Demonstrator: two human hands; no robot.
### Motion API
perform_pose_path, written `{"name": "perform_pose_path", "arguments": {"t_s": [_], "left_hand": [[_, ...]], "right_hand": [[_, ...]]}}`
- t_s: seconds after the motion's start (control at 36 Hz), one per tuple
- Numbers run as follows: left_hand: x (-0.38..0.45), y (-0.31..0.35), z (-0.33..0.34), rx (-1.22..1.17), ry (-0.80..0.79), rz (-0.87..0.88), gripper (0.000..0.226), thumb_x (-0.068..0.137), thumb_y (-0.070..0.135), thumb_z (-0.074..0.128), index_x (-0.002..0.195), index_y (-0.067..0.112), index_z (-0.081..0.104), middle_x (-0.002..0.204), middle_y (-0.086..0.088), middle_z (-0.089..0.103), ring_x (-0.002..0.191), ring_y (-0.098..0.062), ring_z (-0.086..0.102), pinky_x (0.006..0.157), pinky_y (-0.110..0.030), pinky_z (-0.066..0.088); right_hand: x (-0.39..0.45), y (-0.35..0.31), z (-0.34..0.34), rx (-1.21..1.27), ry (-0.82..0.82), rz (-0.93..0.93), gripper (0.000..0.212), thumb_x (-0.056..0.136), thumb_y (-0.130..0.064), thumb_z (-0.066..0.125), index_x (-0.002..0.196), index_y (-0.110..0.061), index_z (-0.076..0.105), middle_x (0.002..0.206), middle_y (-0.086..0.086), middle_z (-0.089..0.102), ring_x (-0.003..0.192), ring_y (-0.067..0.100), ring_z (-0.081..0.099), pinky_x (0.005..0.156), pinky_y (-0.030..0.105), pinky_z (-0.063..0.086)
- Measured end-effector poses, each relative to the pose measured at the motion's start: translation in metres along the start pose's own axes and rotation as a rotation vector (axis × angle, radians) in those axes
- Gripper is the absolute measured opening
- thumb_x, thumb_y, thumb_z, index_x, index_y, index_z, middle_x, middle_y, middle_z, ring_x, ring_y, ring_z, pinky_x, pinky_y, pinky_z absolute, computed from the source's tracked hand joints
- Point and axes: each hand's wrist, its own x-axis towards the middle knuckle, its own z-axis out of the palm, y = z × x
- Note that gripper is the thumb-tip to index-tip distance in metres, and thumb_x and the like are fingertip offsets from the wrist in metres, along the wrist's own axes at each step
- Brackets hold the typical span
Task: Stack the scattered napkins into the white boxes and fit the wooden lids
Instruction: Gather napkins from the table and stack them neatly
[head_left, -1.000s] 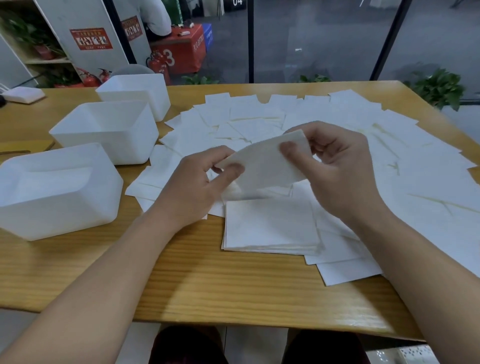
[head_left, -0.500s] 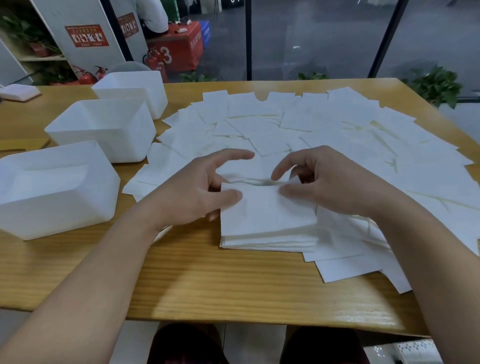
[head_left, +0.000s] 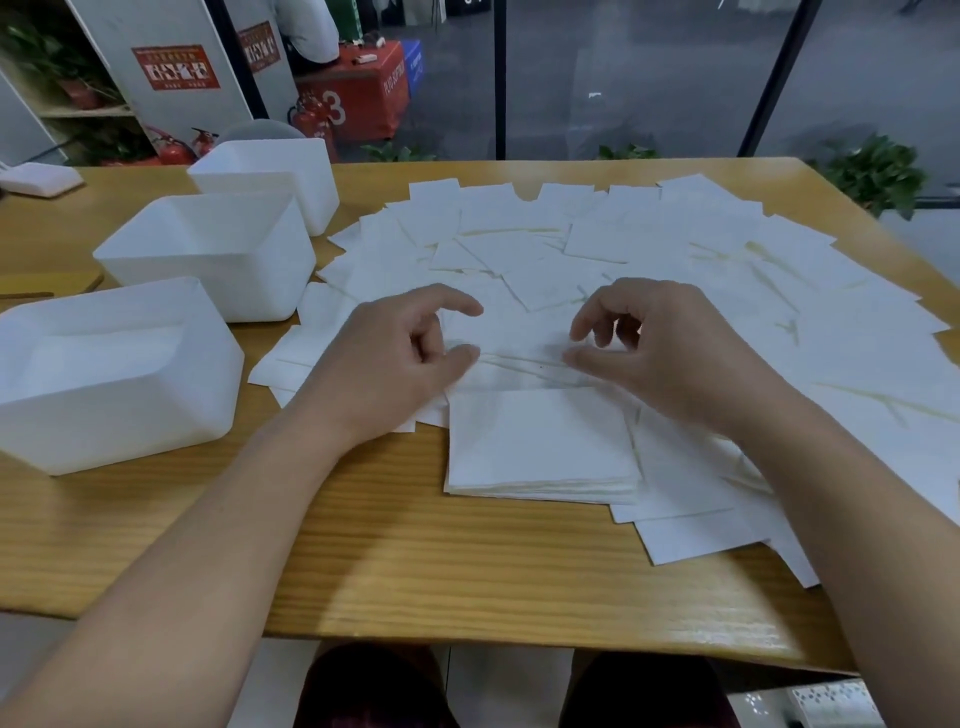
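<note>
A neat stack of white napkins (head_left: 540, 441) lies near the table's front edge. Several loose napkins (head_left: 649, 244) are spread over the table behind it and to its right. My left hand (head_left: 395, 364) and my right hand (head_left: 670, 353) hover side by side just beyond the stack, over a loose napkin (head_left: 519, 338). Their fingers are loosely curled with thumb and forefinger apart, and neither hand holds anything. Three white boxes stand on the left: a near one (head_left: 114, 384), a middle one (head_left: 208, 254) and a far one (head_left: 270, 176).
The flat wooden piece (head_left: 47, 288) lies at the left edge behind the near box. A white device (head_left: 41, 179) sits at the far left corner. Bare table (head_left: 415, 561) shows along the front. Glass wall and plants stand behind.
The napkin both hands held up was laid on the stack. Both hands then let go and moved forward, past the stack, over the loose napkins.
</note>
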Motion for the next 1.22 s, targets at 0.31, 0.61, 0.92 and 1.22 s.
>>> {"name": "perform_pose_path", "arguments": {"t_s": [0.31,0.61,0.92,1.22], "left_hand": [[0.007,-0.022,0.014,0.269,-0.021,0.023,0.023,0.102,0.036,0.074,0.125,0.037,0.075,0.135,0.026,0.063,0.131,0.003,0.048,0.102,-0.013,0.036],[0.007,-0.017,0.011,0.203,0.095,0.091,0.008,0.103,0.032,0.074,0.109,0.032,0.080,0.116,0.022,0.074,0.124,-0.007,0.057,0.097,-0.019,0.043],[0.003,-0.005,0.009,-0.010,0.210,0.148,0.009,0.104,0.027,0.075,0.110,0.025,0.082,0.102,0.015,0.077,0.099,-0.018,0.067,0.081,-0.030,0.053],[0.002,0.006,-0.001,-0.393,-0.038,-0.025,0.014,0.102,0.021,0.076,0.115,0.019,0.081,0.058,-0.008,0.038,0.057,-0.025,0.030,0.059,-0.021,0.037]], "right_hand": [[0.003,0.004,0.026,-0.104,-0.016,-0.091,0.009,0.096,-0.019,0.076,0.091,-0.026,0.078,0.096,-0.012,0.065,0.087,0.009,0.059,0.078,0.041,0.053],[-0.001,-0.005,0.014,0.019,-0.029,-0.124,0.010,0.103,-0.022,0.067,0.097,-0.030,0.069,0.100,-0.015,0.064,0.099,0.010,0.058,0.070,0.015,0.038],[-0.004,-0.012,0.007,0.207,0.145,-0.140,0.010,0.103,-0.024,0.074,0.096,-0.027,0.079,0.091,-0.013,0.074,0.084,0.009,0.061,0.072,0.021,0.044],[-0.003,-0.009,-0.021,0.371,-0.200,0.139,0.011,0.101,-0.027,0.076,0.096,-0.020,0.082,0.063,0.012,0.059,0.056,0.018,0.051,0.060,0.034,0.040]]}}
